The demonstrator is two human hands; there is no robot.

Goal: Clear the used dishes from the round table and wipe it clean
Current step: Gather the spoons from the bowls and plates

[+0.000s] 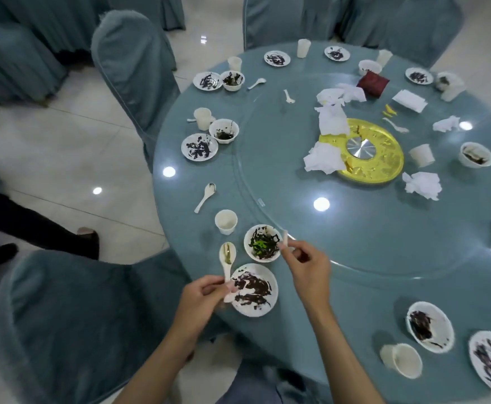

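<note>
Pinching a white ceramic spoon (228, 263) by its handle, the left hand (202, 295) holds it at the left rim of a smeared round white plate (255, 290) near the edge of the blue-green round table (384, 293); the right hand (305, 266) pinches a thin white piece (285, 238) at the rim of a scrap-filled white bowl (263, 243).

Blue-grey round table (384, 287) across the right of the frame, spotted with white glare. Gold disc (384, 158) with a silver hub (360, 148) upper centre, white tissues (324, 158) crumpled around it. Now lower centre: white plate (255, 269) streaked brown-black, white bowl (247, 240) with dark shreds and a flash of green. White spoon (228, 255) smeared yellow-green, second spoon (285, 237) white too. Dark red square (373, 83) up top, possibly a packet. Teal chair covers (136, 68) left, over pale glossy floor tiles (63, 141).
</note>
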